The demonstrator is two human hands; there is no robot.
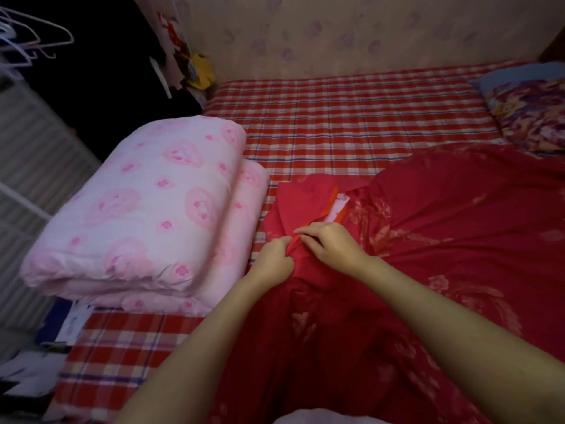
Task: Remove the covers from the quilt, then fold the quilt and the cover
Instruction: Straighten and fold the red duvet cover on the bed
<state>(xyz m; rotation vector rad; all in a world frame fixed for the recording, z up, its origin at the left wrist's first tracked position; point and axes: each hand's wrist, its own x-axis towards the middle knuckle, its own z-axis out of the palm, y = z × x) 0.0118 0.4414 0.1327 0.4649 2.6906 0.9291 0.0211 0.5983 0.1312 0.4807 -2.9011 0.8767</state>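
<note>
Two bare forearms reach up from the bottom edge of the view over the red cover (443, 240), which lies spread and rumpled across the near and right part of the bed, its faint floral print showing in the folds. The left hand (273, 260) has its fingers curled tight, pinching a bunched ridge of the cover's cloth at the edge of the opening. The right hand (328, 244) lies just beside it, almost touching, with its fingers bent down and its fingertips pinching the same edge from the other side; whether a zip pull sits between them cannot be told. Just beyond the hands the cover gapes open along an orange trim (334, 195), one flap turned back to the left, and a small patch of the pale pink quilt (337, 209) shows inside the cover. To the left of the opening, close to it but apart, a folded pink quilt (146, 215) with a heart print sits in a thick stack at the left edge of the bed. The red checked sheet (351, 117) stretches beyond to the papered wall (336, 35). A flowered pillow (532, 114) lies at the far right, and pale clothes hangers (33, 41) hang at the upper left.
</note>
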